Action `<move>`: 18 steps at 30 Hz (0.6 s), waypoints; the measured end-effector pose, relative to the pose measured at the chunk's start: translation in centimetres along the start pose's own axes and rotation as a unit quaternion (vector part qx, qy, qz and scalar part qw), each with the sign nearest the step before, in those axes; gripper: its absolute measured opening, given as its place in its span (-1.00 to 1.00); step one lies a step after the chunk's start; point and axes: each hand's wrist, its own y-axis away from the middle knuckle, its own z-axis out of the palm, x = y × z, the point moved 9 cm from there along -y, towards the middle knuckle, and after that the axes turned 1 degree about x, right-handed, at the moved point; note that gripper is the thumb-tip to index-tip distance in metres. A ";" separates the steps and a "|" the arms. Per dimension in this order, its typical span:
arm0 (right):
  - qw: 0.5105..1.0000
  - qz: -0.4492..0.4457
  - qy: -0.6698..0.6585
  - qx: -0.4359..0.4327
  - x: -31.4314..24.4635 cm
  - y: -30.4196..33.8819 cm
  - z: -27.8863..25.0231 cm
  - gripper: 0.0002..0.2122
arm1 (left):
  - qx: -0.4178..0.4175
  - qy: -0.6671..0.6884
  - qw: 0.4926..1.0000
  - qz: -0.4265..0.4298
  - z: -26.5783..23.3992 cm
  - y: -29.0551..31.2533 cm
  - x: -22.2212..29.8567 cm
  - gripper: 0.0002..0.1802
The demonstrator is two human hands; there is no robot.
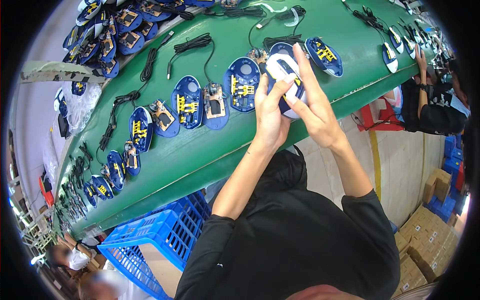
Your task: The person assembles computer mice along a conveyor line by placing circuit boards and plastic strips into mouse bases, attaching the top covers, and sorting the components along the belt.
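Both of my hands are raised over the near edge of the green bench, around a white, blue and yellow computer mouse. My left hand grips its left side, the thumb lying across the top. From the right, my right hand presses against the mouse with long straight fingers and its thumb near the lower end. The underside is hidden by my palms. Just left of it lies an open blue mouse shell with yellow parts inside. Another open shell rests to the right.
A green bench carries a row of mouse halves, circuit boards and coiled black cables. More mouse parts are heaped at the back left. Below the bench stands a blue crate. Cardboard boxes and a co-worker are at right.
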 end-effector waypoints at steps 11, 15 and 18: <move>0.993 0.100 0.014 0.065 1.3 2.3 -9.4 -0.27 | -0.107 -0.048 0.992 -0.036 3.6 -4.2 -2.4 -0.68; 0.993 0.053 0.057 0.091 2.4 2.3 -14.6 -0.44 | -0.153 0.039 0.987 -0.032 6.9 -5.7 -6.2 -0.66; 0.994 0.039 0.077 0.064 4.3 2.4 -18.3 -0.49 | -0.191 0.058 0.980 -0.028 8.4 -6.9 -9.6 -0.64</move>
